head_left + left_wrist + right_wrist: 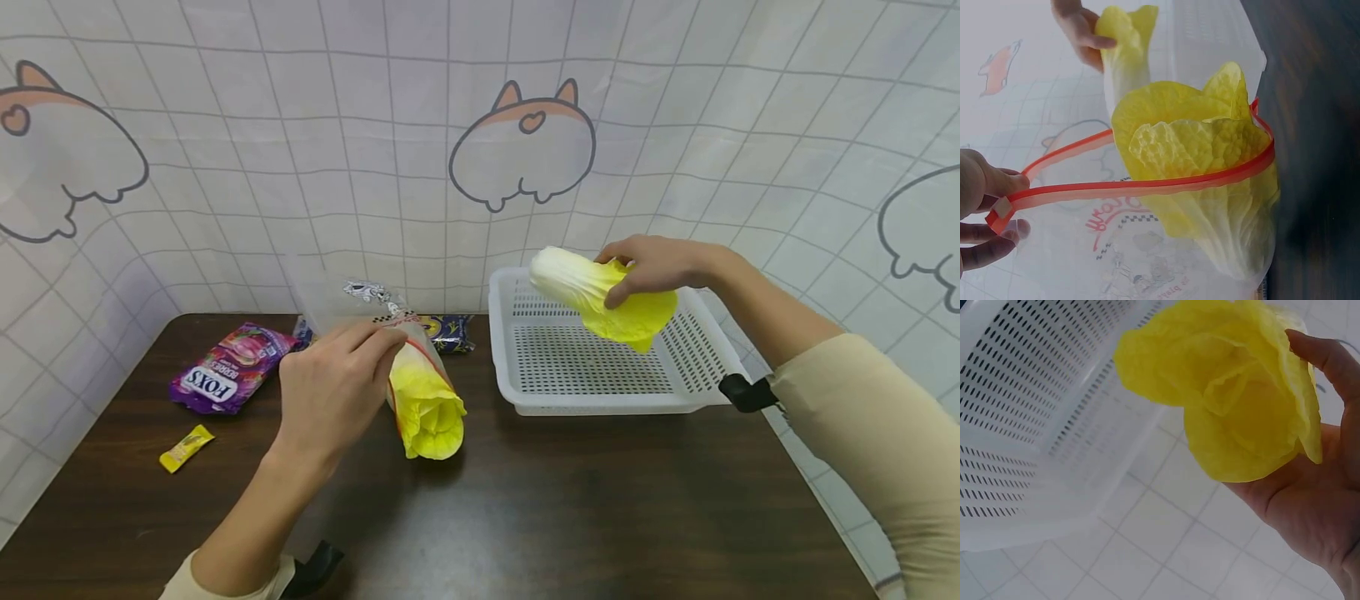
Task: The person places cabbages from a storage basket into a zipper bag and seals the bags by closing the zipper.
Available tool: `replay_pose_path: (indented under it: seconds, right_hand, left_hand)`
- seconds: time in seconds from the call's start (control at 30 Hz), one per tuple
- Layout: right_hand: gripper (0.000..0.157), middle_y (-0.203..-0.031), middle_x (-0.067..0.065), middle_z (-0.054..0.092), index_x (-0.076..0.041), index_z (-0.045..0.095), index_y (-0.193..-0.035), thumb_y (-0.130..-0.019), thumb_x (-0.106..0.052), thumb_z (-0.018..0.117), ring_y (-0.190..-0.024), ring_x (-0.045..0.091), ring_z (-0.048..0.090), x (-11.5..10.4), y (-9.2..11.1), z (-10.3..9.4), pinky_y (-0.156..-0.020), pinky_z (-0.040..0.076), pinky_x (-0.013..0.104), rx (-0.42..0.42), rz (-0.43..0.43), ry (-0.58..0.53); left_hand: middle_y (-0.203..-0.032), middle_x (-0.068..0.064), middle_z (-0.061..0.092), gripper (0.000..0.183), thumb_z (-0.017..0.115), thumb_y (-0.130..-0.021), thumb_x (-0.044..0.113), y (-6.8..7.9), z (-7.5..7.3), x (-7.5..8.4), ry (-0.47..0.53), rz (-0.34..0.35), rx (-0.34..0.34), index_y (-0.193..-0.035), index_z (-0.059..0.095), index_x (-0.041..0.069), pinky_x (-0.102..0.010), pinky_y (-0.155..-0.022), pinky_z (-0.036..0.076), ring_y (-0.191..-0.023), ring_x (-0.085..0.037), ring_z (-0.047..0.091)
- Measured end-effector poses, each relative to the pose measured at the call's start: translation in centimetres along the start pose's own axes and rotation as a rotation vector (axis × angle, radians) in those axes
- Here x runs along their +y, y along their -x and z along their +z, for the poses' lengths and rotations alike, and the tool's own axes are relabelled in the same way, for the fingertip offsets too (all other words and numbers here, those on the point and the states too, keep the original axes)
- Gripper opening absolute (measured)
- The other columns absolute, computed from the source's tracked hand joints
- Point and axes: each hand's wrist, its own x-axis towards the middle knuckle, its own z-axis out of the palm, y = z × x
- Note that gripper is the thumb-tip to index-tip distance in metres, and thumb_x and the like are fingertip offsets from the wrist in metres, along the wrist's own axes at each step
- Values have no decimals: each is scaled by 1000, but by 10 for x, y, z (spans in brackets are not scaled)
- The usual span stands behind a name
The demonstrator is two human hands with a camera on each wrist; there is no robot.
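My left hand [333,387] pinches the corner of a clear zip bag by its red zipper strip [1147,187]; the mouth gapes in the left wrist view. Inside that bag lies a napa cabbage [431,417], yellow leaves toward the mouth. Over the white perforated basket [504,375], my right hand [660,265] grips a second napa cabbage [570,285], thumb on one side and fingers on the other. Its white base points left and its leafy end right. Frilly yellow leaves [1247,425] fill much of the right wrist view.
Left of the bag, a purple Fox's candy pouch [232,367] and a small yellow packet [186,448] lie on the dark wooden table [570,517]. Behind the bag is a dark blue patterned packet [450,333]. A white tiled-pattern curtain [420,150] hangs behind the table.
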Motion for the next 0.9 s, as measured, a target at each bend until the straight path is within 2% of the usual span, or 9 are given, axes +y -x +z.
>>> replay_pose_path:
  seconds: [0.17, 0.33, 0.5, 0.77, 0.9]
  right_hand:
    - [71, -141, 20, 58, -9, 49, -151, -89, -28, 77, -96, 26, 65, -7, 13, -5, -82, 55, 33, -16, -14, -76]
    - [73, -142, 18, 58, -10, 49, -152, -88, -29, 79, -90, 25, 67, -16, 24, -1, -79, 58, 32, -50, -24, -161]
    - [74, -140, 12, 59, -13, 51, -152, -87, -31, 80, -92, 24, 66, -30, 35, 8, -82, 56, 32, -66, -41, -164]
    - [67, -125, 6, 64, -17, 55, -148, -87, -30, 80, -99, 24, 62, -55, 50, 24, -85, 53, 36, -115, -141, -171]
    - [64, -122, 4, 65, -20, 58, -145, -87, -30, 82, -102, 24, 61, -63, 53, 33, -88, 53, 37, -106, -171, -165]
  left_hand:
    - [-88, -8, 78, 8, 81, -90, 11, 0, 0, 0, -4, 3, 4, -97, 81, 8, -40, -50, 56, -82, -31, 77]
    - [-89, -9, 78, 10, 82, -89, 13, -1, 1, -1, 1, 1, 13, -97, 81, 7, -39, -49, 55, -81, -31, 77]
    - [-88, -9, 78, 10, 82, -89, 13, -1, 3, 0, 6, 2, 16, -97, 81, 6, -38, -49, 55, -79, -31, 76]
    - [-87, -8, 78, 8, 81, -90, 12, -1, 4, 0, 5, 7, 31, -96, 81, 7, -37, -47, 53, -78, -30, 76]
    - [-86, -8, 78, 7, 80, -90, 12, -2, 5, 0, 10, 11, 42, -95, 81, 6, -37, -45, 51, -76, -30, 76]
